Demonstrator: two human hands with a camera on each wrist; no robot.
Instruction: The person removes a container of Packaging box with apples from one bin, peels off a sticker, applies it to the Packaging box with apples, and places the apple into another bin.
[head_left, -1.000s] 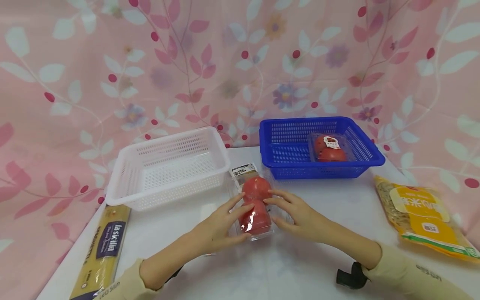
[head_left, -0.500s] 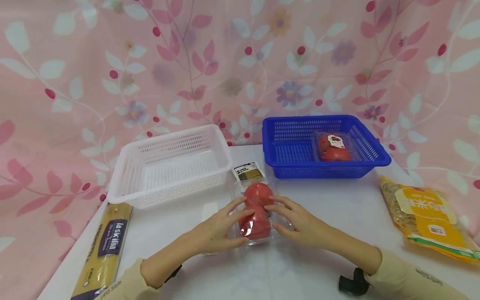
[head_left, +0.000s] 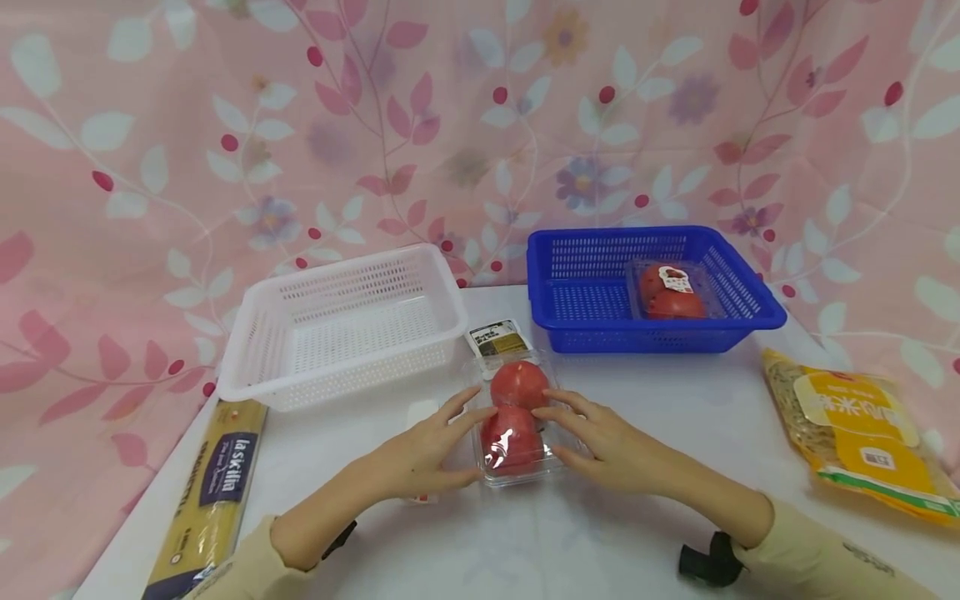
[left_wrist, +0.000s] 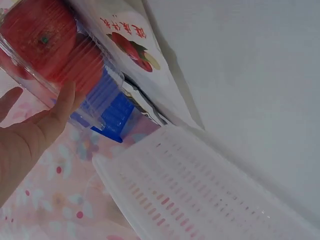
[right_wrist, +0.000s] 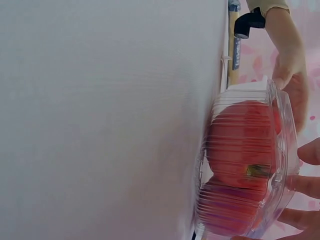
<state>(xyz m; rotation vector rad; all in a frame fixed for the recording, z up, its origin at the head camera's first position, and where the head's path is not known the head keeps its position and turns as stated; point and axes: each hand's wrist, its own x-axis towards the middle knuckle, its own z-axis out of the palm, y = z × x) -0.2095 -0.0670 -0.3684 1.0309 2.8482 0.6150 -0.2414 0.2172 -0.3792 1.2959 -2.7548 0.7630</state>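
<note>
A clear plastic box of two tomatoes sits on the white table in front of the person. To its left is the left hand, its fingers spread and only loosely bent; in the left wrist view its fingertips are close to the box's side, and contact is unclear. Across from it, the right hand rests extended fingers along the box's right side. A flat packet with a black-and-white label lies just behind the box. Partly under the left hand is a white packet with a red fruit picture.
A white basket stands behind on the left, a blue basket on the right with another box of tomatoes inside. Spaghetti lies at the left edge; a yellow bag lies on the right.
The left hand's fingers and thumb have drawn back slightly left from the tomato box. The right hand stays by its side of the box. The head view has shifted a little.
</note>
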